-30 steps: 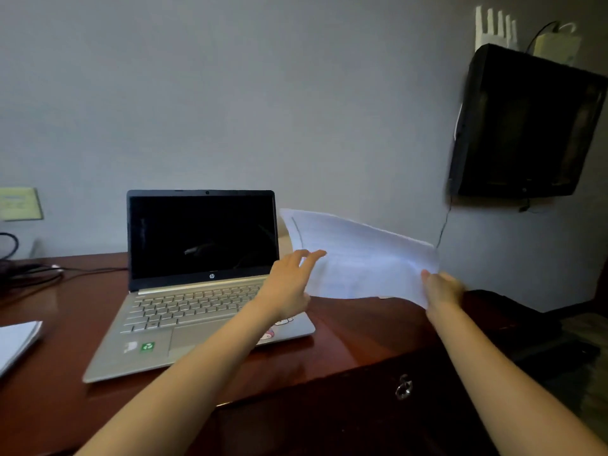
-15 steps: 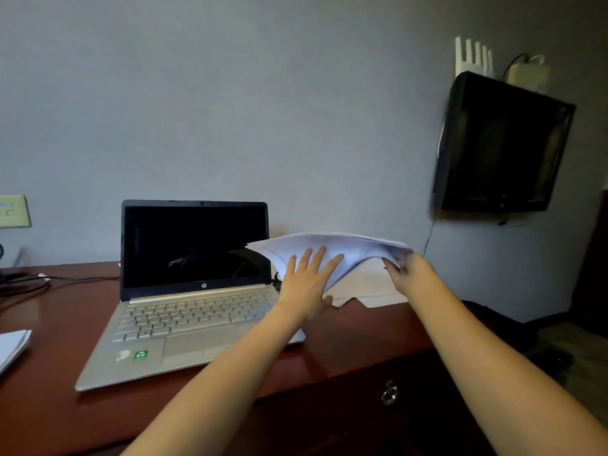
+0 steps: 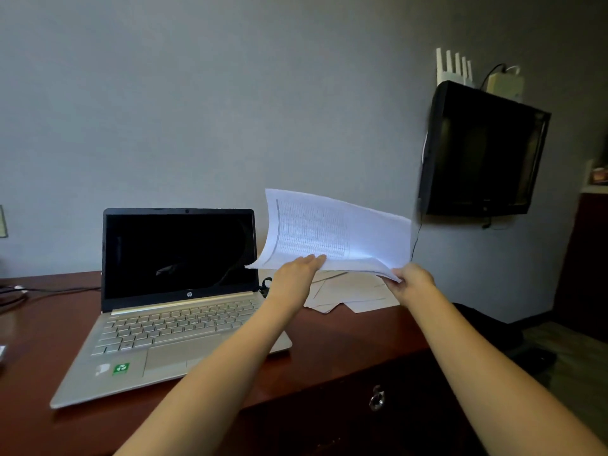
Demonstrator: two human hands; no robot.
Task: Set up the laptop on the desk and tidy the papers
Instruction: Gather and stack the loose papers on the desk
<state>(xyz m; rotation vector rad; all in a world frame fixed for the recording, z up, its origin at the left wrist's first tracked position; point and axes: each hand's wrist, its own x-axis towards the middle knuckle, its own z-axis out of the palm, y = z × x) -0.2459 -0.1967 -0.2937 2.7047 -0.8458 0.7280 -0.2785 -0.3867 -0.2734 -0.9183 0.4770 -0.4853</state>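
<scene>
Red-brown desk (image 3: 345,337) against a grey wall. The laptop (image 3: 177,291) sits open on it, screen dark. The right hand (image 3: 413,281) pinches the lower corner of the sheaf of papers (image 3: 329,232), raised just right of the laptop. The left hand (image 3: 294,274), fingers straight, touches its lower edge. Loose sheets (image 3: 355,294) lie on the desk beneath.

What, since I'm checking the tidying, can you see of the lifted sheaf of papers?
The sheaf of papers is a thin stack of white sheets; the top page shows faint table-like rows, too blurred to read. It is held in the air, bowed, its far edge curling upward, right of the open laptop and above loose sheets on the desk. The right hand pinches its near right corner; the left hand touches its lower left edge with straight fingers.
</scene>
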